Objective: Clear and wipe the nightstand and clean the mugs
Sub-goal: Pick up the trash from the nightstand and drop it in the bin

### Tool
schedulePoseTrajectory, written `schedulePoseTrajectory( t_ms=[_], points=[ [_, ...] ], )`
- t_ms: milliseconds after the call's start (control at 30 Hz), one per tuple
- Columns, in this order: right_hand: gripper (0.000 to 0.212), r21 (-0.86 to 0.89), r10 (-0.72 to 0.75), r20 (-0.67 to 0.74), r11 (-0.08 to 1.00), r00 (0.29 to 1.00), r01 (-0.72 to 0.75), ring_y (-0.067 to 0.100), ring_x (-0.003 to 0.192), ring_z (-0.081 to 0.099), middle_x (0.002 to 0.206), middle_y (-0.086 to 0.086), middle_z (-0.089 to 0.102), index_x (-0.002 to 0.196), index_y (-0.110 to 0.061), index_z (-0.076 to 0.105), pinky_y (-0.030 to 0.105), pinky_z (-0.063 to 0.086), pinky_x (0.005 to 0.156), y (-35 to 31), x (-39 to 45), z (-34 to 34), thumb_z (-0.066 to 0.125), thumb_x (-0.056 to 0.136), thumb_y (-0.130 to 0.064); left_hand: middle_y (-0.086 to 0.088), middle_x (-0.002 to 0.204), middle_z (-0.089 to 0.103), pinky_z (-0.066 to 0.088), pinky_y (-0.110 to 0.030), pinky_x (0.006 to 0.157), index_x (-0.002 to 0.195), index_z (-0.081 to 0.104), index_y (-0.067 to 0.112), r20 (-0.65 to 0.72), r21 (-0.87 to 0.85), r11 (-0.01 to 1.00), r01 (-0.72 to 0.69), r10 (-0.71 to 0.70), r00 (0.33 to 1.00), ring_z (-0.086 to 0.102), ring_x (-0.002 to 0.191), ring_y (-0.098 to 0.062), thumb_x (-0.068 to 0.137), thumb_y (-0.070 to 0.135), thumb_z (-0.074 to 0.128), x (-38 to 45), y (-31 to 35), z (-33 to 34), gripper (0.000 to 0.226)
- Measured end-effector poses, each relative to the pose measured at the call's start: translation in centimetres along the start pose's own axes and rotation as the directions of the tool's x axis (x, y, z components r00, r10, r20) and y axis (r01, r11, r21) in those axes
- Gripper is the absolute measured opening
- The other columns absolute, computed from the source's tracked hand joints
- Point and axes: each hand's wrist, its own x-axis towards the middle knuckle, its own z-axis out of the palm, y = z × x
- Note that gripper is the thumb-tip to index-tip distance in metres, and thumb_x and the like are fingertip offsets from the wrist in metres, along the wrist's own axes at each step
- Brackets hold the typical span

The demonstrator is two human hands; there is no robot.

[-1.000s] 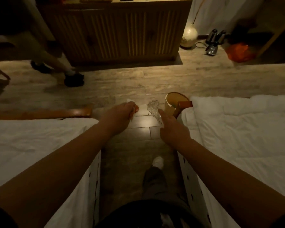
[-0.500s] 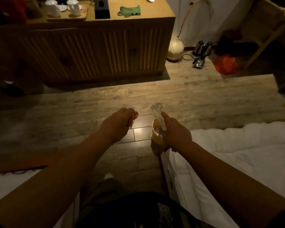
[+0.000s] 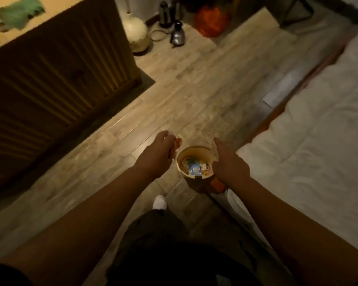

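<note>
Left hand [image 3: 162,150] pinches small scraps, right hand [image 3: 228,162] pinches a clear wrapper [image 3: 210,141] over the bin [image 3: 195,164]; a loose grip could scatter litter onto the floor [image 3: 194,89].

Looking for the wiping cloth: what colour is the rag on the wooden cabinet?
Green; the rag lies on the cabinet top, head view, upper left.

**What the dim room keeps to itself**

The whole view is smeared and dark. The left hand [image 3: 160,151] curls round something small and orange-tipped; what it is, I cannot tell. The right hand [image 3: 228,162] covers the near rim of the small bin [image 3: 191,155], and whether a clear wrapper sits at its fingertips is unclear. The bin's contents blur together. The green cloth [image 3: 19,14] on the cabinet [image 3: 56,75] is streaked, and the bed [image 3: 318,131] runs off the right edge.
</note>
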Motion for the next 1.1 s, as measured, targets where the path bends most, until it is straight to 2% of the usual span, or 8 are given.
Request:
schedulePoseTrajectory(
  t_ms=[100,167,233,433,600,800,933,1100],
  points=[
    [0.060,0.078,0.158,-0.044,0.985,0.986,-0.154,0.030,0.116,0.054,0.137,0.005,0.048,0.149,-0.034,0.017,0.047,0.047,0.091,0.3,1.8,1.2,0.045,0.096,-0.033,-0.008,0.127,0.052,0.043,-0.027,0.079,0.128,0.051,0.015,0.092,-0.063,0.994,-0.090,0.095,0.991,0.055,0.106,-0.024,0.086,0.011,0.062,3.9,-1.7,0.9,0.043],
    [0.057,0.125,0.231,-0.032,0.966,0.973,-0.225,0.028,0.129,0.045,0.147,0.004,0.039,0.149,-0.033,0.016,0.046,0.037,0.105,1.1,2.4,2.6,0.040,0.099,-0.045,-0.009,0.120,0.057,0.039,-0.027,0.079,0.124,0.053,0.015,0.156,-0.102,0.991,-0.086,0.101,0.983,0.055,0.103,-0.024,0.087,0.011,0.062,5.8,-2.2,2.3,0.038],
    [0.063,0.149,0.304,-0.027,0.943,0.952,-0.297,0.025,0.131,0.042,0.149,0.003,0.037,0.149,-0.034,0.015,0.042,0.034,0.105,2.2,3.5,4.4,0.044,0.096,-0.051,-0.011,0.118,0.059,0.039,-0.027,0.079,0.124,0.054,0.014,0.199,-0.152,0.986,-0.061,0.091,0.976,0.057,0.102,-0.025,0.087,0.011,0.062,7.7,-3.0,4.7,0.038],
    [0.070,0.389,0.442,0.000,0.827,0.897,-0.407,0.025,0.133,0.041,0.150,0.005,0.038,0.150,-0.028,0.018,0.035,0.035,0.108,4.7,8.9,12.8,0.057,0.093,-0.032,-0.011,0.119,0.060,0.036,-0.022,0.084,0.125,0.055,0.012,0.309,-0.218,0.976,-0.015,0.083,0.948,0.056,0.107,-0.024,0.083,0.018,0.069,12.0,-6.9,14.8,0.045],
    [0.071,0.636,0.562,0.193,0.553,0.804,-0.539,0.026,0.114,0.055,0.137,0.003,0.051,0.146,-0.036,0.020,0.024,0.043,0.077,6.3,14.5,21.8,0.059,0.088,-0.026,-0.015,0.130,0.056,0.045,-0.041,0.098,0.133,0.051,0.007,0.360,-0.236,0.970,0.058,0.032,0.933,0.054,0.117,-0.030,0.079,0.011,0.072,15.9,-11.4,24.2,0.058],
    [0.075,0.652,0.680,0.301,0.366,0.669,-0.665,0.029,0.106,0.054,0.134,0.011,0.049,0.149,-0.023,0.016,0.033,0.045,0.077,9.7,20.1,29.9,0.059,0.087,-0.022,-0.015,0.130,0.055,0.037,-0.027,0.094,0.132,0.049,0.008,0.361,-0.207,0.976,0.068,0.012,0.932,0.051,0.120,-0.031,0.079,0.014,0.071,19.1,-16.5,34.7,0.058],
    [0.074,0.652,0.718,0.332,0.294,0.611,-0.699,0.034,0.113,0.053,0.135,0.015,0.048,0.149,-0.014,0.015,0.033,0.044,0.077,12.0,22.3,33.2,0.058,0.088,-0.017,-0.016,0.128,0.054,0.046,-0.045,0.095,0.131,0.047,0.009,0.404,-0.165,0.985,0.048,0.023,0.915,0.052,0.116,-0.034,0.075,0.011,0.069,19.9,-19.0,39.4,0.060],
    [0.065,0.639,0.744,0.321,0.286,0.586,-0.714,0.030,0.111,0.052,0.135,0.014,0.047,0.144,-0.010,0.023,0.031,0.041,0.078,13.1,23.6,34.5,0.058,0.090,-0.017,-0.022,0.134,0.048,0.041,-0.046,0.100,0.136,0.042,0.001,0.429,-0.138,0.990,0.032,0.031,0.903,0.046,0.124,-0.038,0.082,0.020,0.069,20.4,-20.1,40.9,0.063]
  ],
)
